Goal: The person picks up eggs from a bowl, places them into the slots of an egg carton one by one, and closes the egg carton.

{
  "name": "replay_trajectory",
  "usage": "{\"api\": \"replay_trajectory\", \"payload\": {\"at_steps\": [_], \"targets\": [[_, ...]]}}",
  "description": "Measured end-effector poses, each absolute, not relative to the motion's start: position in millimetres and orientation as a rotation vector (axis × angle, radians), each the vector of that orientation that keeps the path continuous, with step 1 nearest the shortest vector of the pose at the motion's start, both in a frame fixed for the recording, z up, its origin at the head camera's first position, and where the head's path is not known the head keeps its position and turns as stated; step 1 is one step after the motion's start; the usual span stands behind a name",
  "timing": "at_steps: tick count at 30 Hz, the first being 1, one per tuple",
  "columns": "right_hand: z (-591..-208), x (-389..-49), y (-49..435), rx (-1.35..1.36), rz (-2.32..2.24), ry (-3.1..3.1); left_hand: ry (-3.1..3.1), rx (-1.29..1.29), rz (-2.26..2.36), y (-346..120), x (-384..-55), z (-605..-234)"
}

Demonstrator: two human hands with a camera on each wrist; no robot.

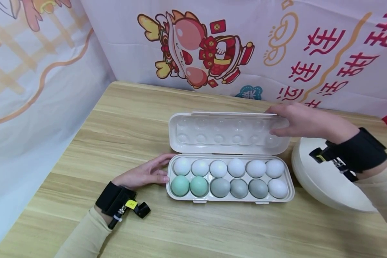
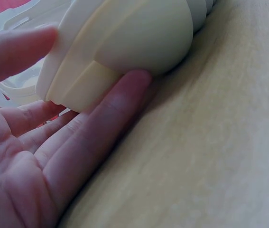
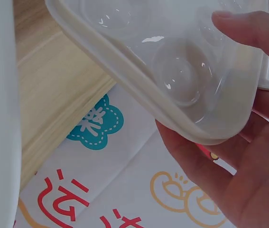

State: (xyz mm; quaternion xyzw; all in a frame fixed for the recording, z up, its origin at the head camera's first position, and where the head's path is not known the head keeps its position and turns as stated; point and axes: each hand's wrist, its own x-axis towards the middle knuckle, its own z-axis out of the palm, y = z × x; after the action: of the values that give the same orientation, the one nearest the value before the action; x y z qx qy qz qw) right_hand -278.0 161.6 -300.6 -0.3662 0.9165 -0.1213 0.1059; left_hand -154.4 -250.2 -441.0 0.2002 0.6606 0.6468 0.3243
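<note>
A white plastic egg carton [image 1: 200, 201] stands on the table in the head view, its hinged lid [image 1: 229, 147] raised at the back. Several white eggs [image 1: 218, 168] fill the rear row. In front sit two green eggs [image 1: 199, 186], three greyish eggs [image 1: 220, 187] and one white egg at the right. My left hand [image 1: 145, 173] holds the carton's left end, thumb at the rim and fingers [image 2: 110, 107] low against its side. The lid's right end is gripped by my right hand [image 1: 304, 120], with the thumb inside and the other fingers [image 3: 191, 161] outside.
A large white bowl [image 1: 322, 179] stands just right of the carton, under the right forearm. The wooden table [image 1: 213, 233] meets a printed cloth [image 1: 125, 46] at the back, and another patterned cloth [image 1: 25, 107] hangs on the left.
</note>
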Motion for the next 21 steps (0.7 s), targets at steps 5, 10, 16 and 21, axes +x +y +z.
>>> {"api": "replay_trajectory", "payload": {"at_steps": [5, 10, 16, 21], "targets": [[-304.5, -273.1, 164.1, -1.17, -0.388, 2.751, 1.734, 0.521, 1.696, -249.9, -154.5, -441.8], [-306.2, -265.8, 165.8, -1.244, -0.414, 2.781, 1.727, 0.52, 1.699, -249.6, -154.1, -441.7], [-304.2, -256.1, 165.5, -1.237, -0.38, 2.813, 1.737, 0.526, 1.696, -250.5, -153.1, -440.5], [-300.6, -245.6, 167.5, -1.199, -0.361, 2.822, 1.745, 0.532, 1.692, -250.8, -153.3, -440.3]]}}
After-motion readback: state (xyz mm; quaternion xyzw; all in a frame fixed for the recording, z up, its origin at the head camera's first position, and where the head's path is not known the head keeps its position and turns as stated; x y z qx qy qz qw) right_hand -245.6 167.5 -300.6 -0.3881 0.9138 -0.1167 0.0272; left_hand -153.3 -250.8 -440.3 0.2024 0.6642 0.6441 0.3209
